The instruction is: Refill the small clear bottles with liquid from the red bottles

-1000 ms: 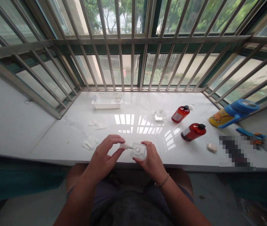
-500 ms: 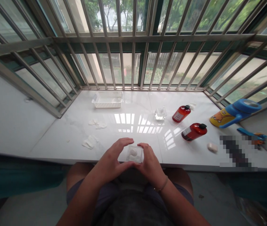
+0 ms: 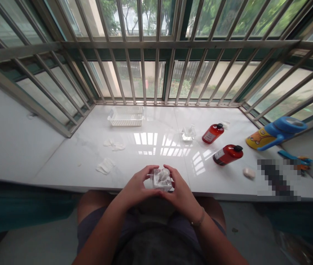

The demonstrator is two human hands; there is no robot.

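Observation:
A small clear box (image 3: 162,182) with a whitish rounded lump on its top stands at the counter's front edge. My left hand (image 3: 137,186) curves round its left side, fingers and thumb against it. On the right side, my right hand (image 3: 180,187) grips the same box, with a thin bracelet at the wrist. Both thumbs meet in front of the box. Whether the lump is part of the box or a separate piece is too small to tell.
On the white counter (image 3: 70,162) are a white basket (image 3: 125,117), crumpled tissues (image 3: 106,166), another clear item (image 3: 188,133), two red bottles (image 3: 213,133) (image 3: 228,154), a pale lump (image 3: 249,173) and a blue-yellow bottle (image 3: 274,133). Metal bars (image 3: 156,45) rise behind.
The box between my hands has shifted slightly right and turned, and the whitish lump now shows higher on it. My right hand has moved a little right.

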